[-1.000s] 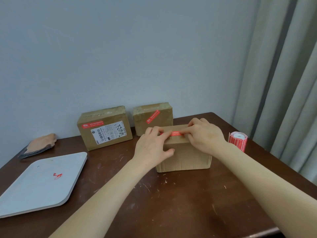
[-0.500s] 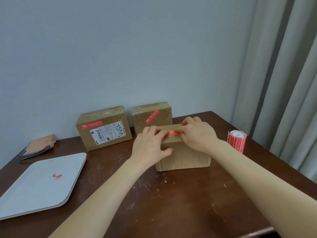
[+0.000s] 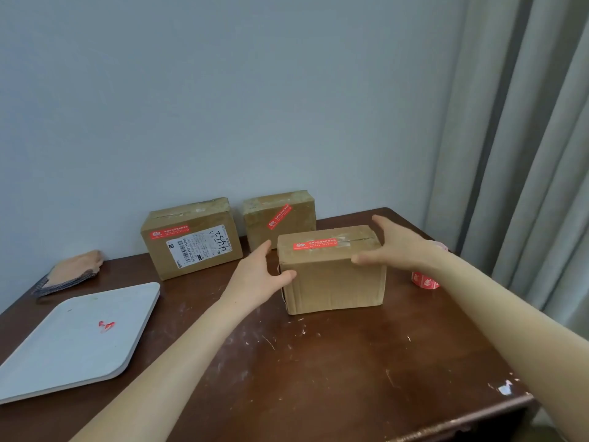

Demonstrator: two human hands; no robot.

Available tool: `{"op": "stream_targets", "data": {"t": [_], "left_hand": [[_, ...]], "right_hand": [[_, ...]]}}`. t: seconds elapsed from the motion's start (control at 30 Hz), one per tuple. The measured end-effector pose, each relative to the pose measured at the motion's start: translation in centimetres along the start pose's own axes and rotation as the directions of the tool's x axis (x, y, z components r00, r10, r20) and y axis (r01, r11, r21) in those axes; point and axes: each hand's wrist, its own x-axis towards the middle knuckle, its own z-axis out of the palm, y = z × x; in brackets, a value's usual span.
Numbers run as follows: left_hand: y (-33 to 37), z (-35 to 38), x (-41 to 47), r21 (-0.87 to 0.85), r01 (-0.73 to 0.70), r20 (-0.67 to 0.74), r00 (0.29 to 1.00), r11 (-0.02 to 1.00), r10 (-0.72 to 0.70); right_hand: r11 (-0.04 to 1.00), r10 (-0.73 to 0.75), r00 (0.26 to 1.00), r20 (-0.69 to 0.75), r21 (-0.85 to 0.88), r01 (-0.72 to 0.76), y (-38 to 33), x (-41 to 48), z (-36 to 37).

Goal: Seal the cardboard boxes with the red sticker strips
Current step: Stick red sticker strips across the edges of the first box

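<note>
A cardboard box (image 3: 333,283) stands in the middle of the brown table, with a red sticker strip (image 3: 315,244) stuck flat along its top near the front edge. My left hand (image 3: 258,275) is at the box's left side, thumb touching the front left corner, fingers straight. My right hand (image 3: 396,245) is spread at the box's right end, thumb lying on the top front edge. Two more boxes stand at the wall: a larger one (image 3: 191,239) with a red strip and a white label, and a smaller one (image 3: 279,218) with a slanted red strip.
A roll of red stickers (image 3: 425,280) stands right of the box, partly behind my right forearm. A white tray (image 3: 73,342) with a red scrap (image 3: 106,326) lies at the left. A folded cloth (image 3: 71,271) lies at the back left. Curtains hang at the right.
Both hands have left the sticker on the box top and moved apart to the box's two ends. The whole red strip now shows, stuck flat.
</note>
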Motion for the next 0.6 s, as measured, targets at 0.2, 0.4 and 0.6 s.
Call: {"op": "stream_targets", "data": {"t": [0.2, 0.4, 0.6], "left_hand": [[0.8, 0.0, 0.1, -0.207, 0.031, 0.077, 0.997, 0.978, -0.015], [4.1, -2.6, 1.8, -0.415, 0.0, -0.011, 1.0, 0.91, -0.006], [7.1, -5.0, 4.4, -0.571, -0.006, -0.022, 1.0, 0.821, -0.008]], "right_hand": [[0.999, -0.05, 0.995, -0.087, -0.001, 0.05, 1.0, 0.1, 1.2], [0.998, -0.036, 0.958, -0.285, -0.055, 0.022, -0.7, 1.5, -0.3], [0.999, -0.008, 0.911, -0.413, -0.032, -0.006, -2.7, 3.5, -3.5]]}}
